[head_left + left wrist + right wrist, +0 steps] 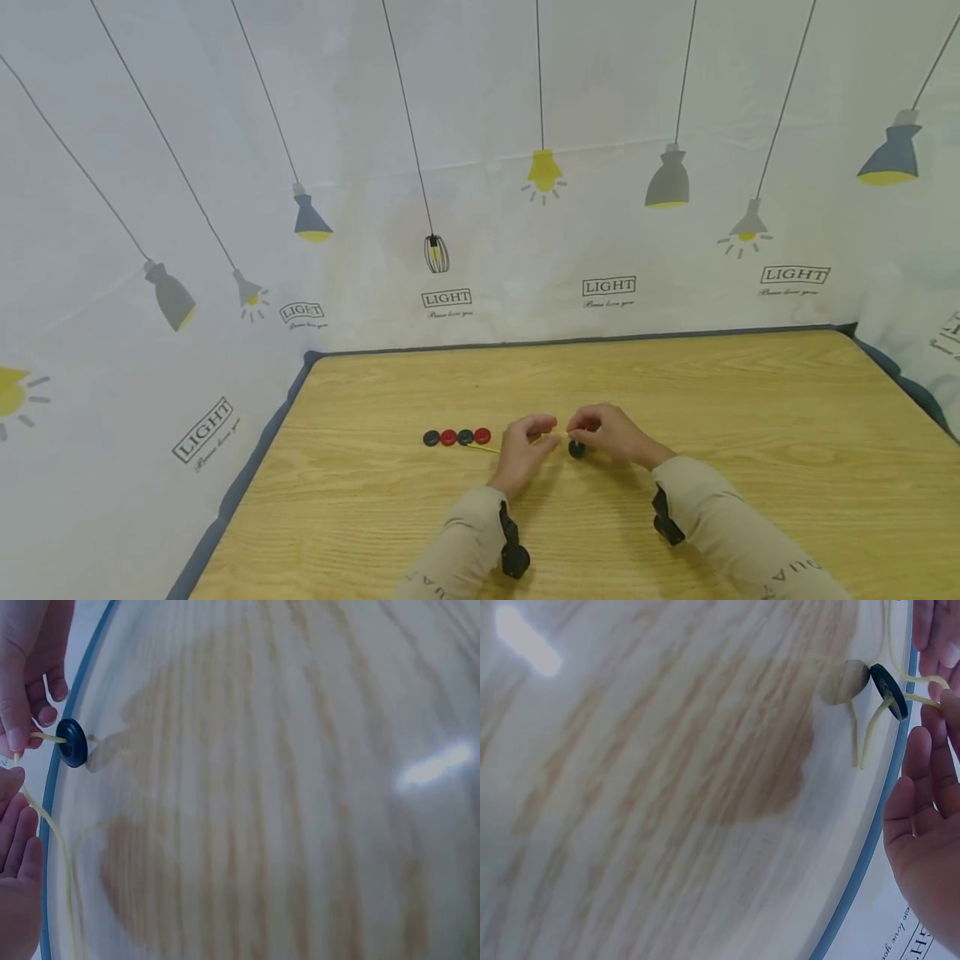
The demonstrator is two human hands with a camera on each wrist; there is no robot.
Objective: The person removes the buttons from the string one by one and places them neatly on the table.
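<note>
Near the middle of the head view, a dark button [576, 449] is held just above the wooden table [750, 417], a little right of centre, and a yellow cord [45, 817] is being passed through it. The right hand [607, 433] is closed in a pinch: in the left wrist view its fingertips [16, 739] are seen at the upper left, nipping the cord's end where it comes out of the button. The left hand [525, 450] sits just beside it with its fingers curled toward the cord; whether the cord is actually gripped by it cannot be told, since the wrist views show only relaxed fingers at the frame edge. To the left of the hands, a row of four buttons [457, 437], dark and red in turn, lies on the table, and the cord appears to run back toward them. The step would likely be done best if the cord were kept pinched close to its tip, the button held steady on edge, and the slack drawn through slowly. The loop seen in the right wrist view, upper right, should probably be kept from twisting, so that the button can be slid along to the row.
</note>
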